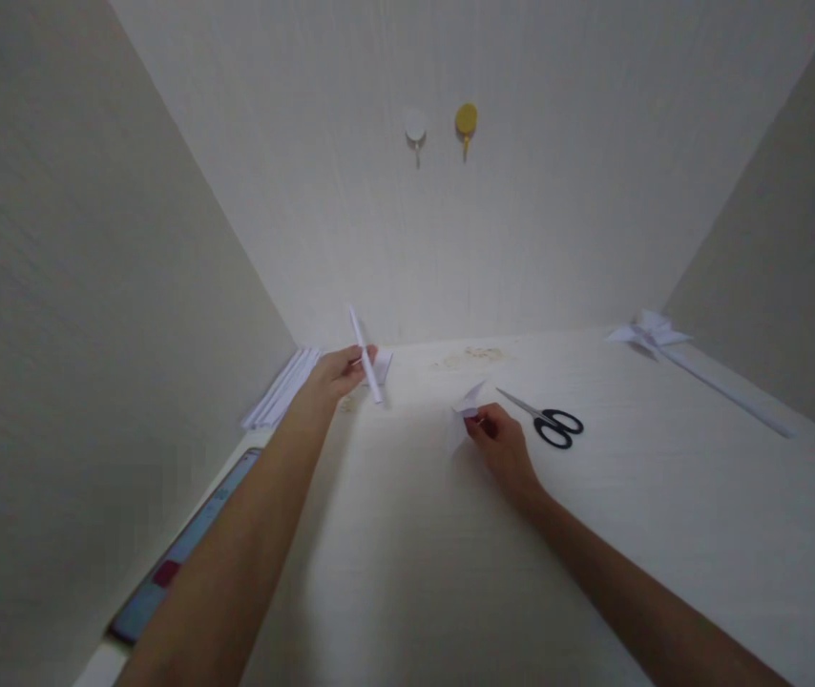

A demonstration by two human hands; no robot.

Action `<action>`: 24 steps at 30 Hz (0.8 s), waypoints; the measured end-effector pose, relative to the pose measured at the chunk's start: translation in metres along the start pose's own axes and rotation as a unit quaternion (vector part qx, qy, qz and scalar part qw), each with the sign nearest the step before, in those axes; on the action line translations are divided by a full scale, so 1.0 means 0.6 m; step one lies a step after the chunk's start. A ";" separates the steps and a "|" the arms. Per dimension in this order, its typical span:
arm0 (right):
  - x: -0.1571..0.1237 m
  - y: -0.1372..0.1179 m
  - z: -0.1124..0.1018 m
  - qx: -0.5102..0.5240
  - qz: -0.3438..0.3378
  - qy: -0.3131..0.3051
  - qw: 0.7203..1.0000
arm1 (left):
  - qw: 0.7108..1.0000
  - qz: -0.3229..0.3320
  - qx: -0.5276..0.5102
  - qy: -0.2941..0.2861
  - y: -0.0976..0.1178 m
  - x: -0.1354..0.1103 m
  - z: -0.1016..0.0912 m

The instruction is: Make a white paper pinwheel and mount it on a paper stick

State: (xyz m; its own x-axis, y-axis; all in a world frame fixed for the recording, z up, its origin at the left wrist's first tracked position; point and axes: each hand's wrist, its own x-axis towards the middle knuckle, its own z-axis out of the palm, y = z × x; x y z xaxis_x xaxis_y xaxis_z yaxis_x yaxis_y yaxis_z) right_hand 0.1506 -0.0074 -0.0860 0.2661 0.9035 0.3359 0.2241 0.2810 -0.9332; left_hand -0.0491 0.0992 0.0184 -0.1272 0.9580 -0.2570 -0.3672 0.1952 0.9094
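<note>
My left hand [342, 370] is closed around a thin rolled paper stick [368, 372], held tilted near the back of the white table. Just behind those fingers lies a small piece of white paper [383, 366]. With thumb and fingertips pinched together, my right hand [499, 441] holds a folded white paper piece [466, 410] whose flaps stick out at angles. To the right of that hand rest scissors [551, 424] with black handles, their blades pointing to the back left.
Several paper rolls [282, 389] lie along the left wall, with a phone [193, 544] in front of them. A paper pinwheel [649, 334] on a stick lies at the right. White [415, 128] and yellow [466, 120] hooks are on the back wall.
</note>
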 end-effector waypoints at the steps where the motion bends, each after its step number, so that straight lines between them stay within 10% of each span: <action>1: 0.001 0.005 -0.001 0.010 0.011 0.007 1.000 | 1.000 -0.011 -0.014 -0.011 -0.020 -0.014 0.014; 8: 0.010 0.027 -0.010 0.058 0.071 0.121 0.988 | 0.960 -0.058 -0.090 -0.258 -0.137 -0.103 0.026; 24: 0.002 0.014 -0.007 0.056 0.067 0.083 0.993 | 0.958 -0.128 -0.074 -0.244 -0.180 -0.135 0.004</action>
State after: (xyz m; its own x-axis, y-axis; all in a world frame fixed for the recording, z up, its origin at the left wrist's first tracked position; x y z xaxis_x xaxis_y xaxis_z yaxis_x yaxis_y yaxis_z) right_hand 0.1567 -0.0051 -0.0929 0.4398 0.8716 0.2164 0.0727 0.2056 -0.9759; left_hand 0.0030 0.0011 -0.0586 0.4175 0.8738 -0.2492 -0.4607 0.4399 0.7709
